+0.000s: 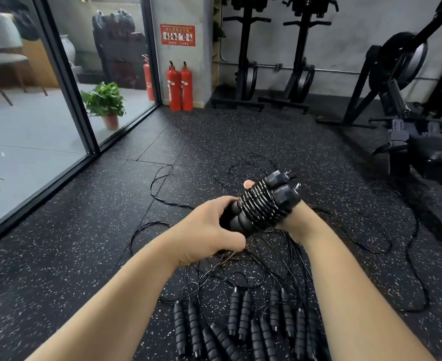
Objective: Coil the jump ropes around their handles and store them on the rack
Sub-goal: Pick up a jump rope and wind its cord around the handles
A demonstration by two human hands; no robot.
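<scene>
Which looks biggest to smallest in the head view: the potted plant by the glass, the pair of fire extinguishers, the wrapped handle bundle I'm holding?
1. wrapped handle bundle, though nearness inflates it
2/3. potted plant and fire extinguishers: too alike to rank

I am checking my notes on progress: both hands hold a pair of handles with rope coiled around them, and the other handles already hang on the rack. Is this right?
Not quite. The head view shows the other handles lying on the floor, not hanging on a rack. The rest holds: the left hand and right hand hold a pair of handles with rope coiled around them.
</scene>
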